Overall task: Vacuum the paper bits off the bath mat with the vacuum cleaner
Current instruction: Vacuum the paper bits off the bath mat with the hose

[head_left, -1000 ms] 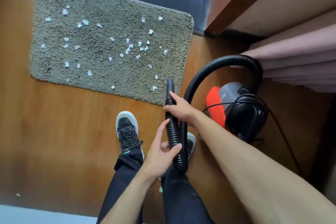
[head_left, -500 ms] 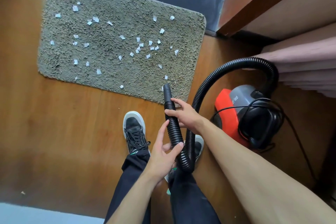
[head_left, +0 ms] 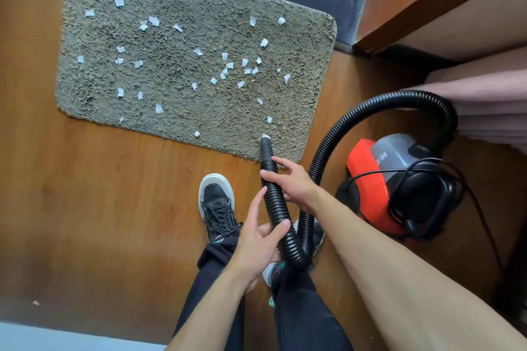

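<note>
Hose [head_left: 275, 202] looks light, ribbed and bendy; right hand [head_left: 293, 182] grips it behind the nozzle [head_left: 265, 145], left hand [head_left: 256, 239] pinches it nearer, thumb over.

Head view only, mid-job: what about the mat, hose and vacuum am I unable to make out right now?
- Head view: the nozzle mouth faces into the bath mat, so whether the paper bit at it is going in cannot be told.
- Head view: the bath mat's far left corner is cut off by the top edge.
- Head view: no switch shows on the vacuum cleaner; on or off unknown.
- Head view: the right shoe is mostly hidden by the hose and left hand.
</note>
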Tool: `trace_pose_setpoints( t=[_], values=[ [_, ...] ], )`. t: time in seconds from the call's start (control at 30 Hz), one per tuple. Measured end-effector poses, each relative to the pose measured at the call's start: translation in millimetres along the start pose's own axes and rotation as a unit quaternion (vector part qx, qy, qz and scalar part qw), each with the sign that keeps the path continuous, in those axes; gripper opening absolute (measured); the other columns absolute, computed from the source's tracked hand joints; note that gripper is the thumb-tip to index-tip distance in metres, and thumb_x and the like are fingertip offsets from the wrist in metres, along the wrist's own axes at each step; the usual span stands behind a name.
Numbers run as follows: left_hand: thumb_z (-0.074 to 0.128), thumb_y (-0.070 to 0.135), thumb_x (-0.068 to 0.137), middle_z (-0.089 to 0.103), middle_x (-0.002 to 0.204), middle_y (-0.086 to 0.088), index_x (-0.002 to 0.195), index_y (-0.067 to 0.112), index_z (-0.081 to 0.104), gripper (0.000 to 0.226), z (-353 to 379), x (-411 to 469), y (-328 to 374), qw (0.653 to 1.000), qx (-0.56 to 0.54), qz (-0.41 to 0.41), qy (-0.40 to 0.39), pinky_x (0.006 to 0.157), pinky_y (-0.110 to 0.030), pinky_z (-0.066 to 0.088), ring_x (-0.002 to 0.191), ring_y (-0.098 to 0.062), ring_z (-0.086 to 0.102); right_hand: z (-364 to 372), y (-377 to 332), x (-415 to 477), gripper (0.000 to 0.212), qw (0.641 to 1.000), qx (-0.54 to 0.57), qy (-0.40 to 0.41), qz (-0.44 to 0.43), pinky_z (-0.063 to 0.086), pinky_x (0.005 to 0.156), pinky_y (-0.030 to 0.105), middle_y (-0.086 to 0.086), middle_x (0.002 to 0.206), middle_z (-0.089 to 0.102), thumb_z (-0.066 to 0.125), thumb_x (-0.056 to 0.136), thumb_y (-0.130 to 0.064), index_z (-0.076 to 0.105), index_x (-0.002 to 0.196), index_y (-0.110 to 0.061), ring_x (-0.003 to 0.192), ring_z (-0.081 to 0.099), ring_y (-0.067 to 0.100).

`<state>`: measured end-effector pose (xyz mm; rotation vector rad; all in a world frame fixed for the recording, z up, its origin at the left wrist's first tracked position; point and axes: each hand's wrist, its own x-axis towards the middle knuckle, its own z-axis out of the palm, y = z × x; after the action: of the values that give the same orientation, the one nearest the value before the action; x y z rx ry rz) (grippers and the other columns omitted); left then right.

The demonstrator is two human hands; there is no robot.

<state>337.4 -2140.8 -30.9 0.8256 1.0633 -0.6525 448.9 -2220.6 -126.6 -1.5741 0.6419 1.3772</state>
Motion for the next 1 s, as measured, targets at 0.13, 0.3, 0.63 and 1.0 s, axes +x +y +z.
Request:
trace_pose_setpoints(
  t=[0.13,0.3,0.63,1.0],
  values=[
    [0.06,0.01,0.098,0.077,0.107,-0.005,0.145,0.055,0.024,0.075,-5.5,3.8,1.7,1.0,-0.013,-0.011,-0.003,0.086,-0.053,0.059,0.1,-0.024,0.074,5.3,-0.2,3.6,0.067,1.0,-0.005,0.003,0.005,0.058,0.065,0.028,0.003,0.115,0.069,0.078,0.086,-0.024,0.048,0.145,-0.028,0.085,0.071,0.011],
    [0.061,0.009,0.098,0.077,0.108,-0.004,0.145,0.055,0.024,0.076,-11.3,7.0,3.2,1.0,-0.008,-0.017,-0.006,0.086,-0.054,0.058,0.1,-0.025,0.074,7.6,-1.1,6.2,0.066,1.0,-0.008,0.004,0.006,0.059,0.064,0.028,0.002,0.113,0.07,0.077,0.087,-0.025,0.047,0.145,-0.029,0.082,0.071,0.012],
    [0.059,0.009,0.099,0.077,0.105,-0.008,0.146,0.055,0.024,0.075,-12.1,8.6,10.4,1.0,0.008,-0.016,-0.025,0.088,-0.053,0.058,0.097,-0.024,0.074,5.5,-1.1,5.3,0.066,0.999,-0.009,0.039,-0.023,0.059,0.061,0.028,0.006,0.106,0.069,0.075,0.088,-0.022,0.046,0.147,-0.028,0.083,0.071,0.015],
    [0.058,0.008,0.099,0.077,0.106,-0.007,0.148,0.053,0.023,0.075,-17.6,4.2,7.9,0.999,0.003,-0.015,-0.029,0.089,-0.054,0.057,0.101,-0.027,0.073,12.1,4.1,7.3,0.065,0.999,-0.02,0.033,-0.027,0.06,0.068,0.031,0.01,0.113,0.068,0.075,0.088,-0.023,0.047,0.145,-0.03,0.091,0.071,0.018]
  ],
)
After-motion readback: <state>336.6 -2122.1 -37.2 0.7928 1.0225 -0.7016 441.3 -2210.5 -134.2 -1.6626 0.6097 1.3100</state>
